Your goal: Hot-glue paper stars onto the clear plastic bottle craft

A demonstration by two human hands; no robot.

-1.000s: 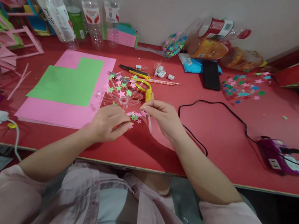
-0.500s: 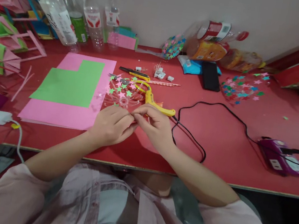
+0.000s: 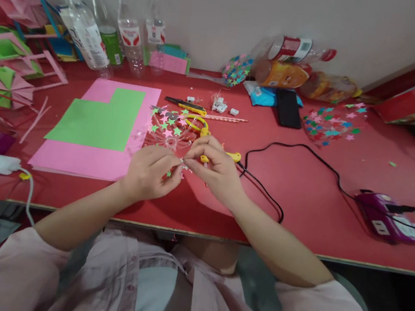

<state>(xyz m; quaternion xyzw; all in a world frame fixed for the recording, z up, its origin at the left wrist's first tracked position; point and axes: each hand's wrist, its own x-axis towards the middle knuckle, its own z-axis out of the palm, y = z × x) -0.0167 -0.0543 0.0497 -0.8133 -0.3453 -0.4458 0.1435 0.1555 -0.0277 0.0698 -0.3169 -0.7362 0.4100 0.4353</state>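
Observation:
My left hand (image 3: 153, 173) and my right hand (image 3: 211, 169) meet fingertip to fingertip above the red table, both closed in a pinch. What they pinch is too small to make out. Small green and pink stars (image 3: 169, 174) show beneath the fingers. Just beyond the hands lies a clear plastic piece with pink and green stars (image 3: 168, 121). A yellow glue gun (image 3: 234, 157) is partly hidden behind my right hand. Green paper (image 3: 97, 121) rests on pink paper (image 3: 74, 159) to the left.
Clear bottles (image 3: 131, 37) stand at the back left beside folded paper shapes (image 3: 3, 86). A cutter (image 3: 187, 106), a black phone (image 3: 289, 108) and star-covered plastic (image 3: 333, 123) lie farther back. A black cable (image 3: 302, 145) runs to a purple power strip (image 3: 381, 215).
The fingertips have parted slightly, and small stars now show below them. My right hand has shifted a little and covers more of the glue gun. The camera view has tilted slightly.

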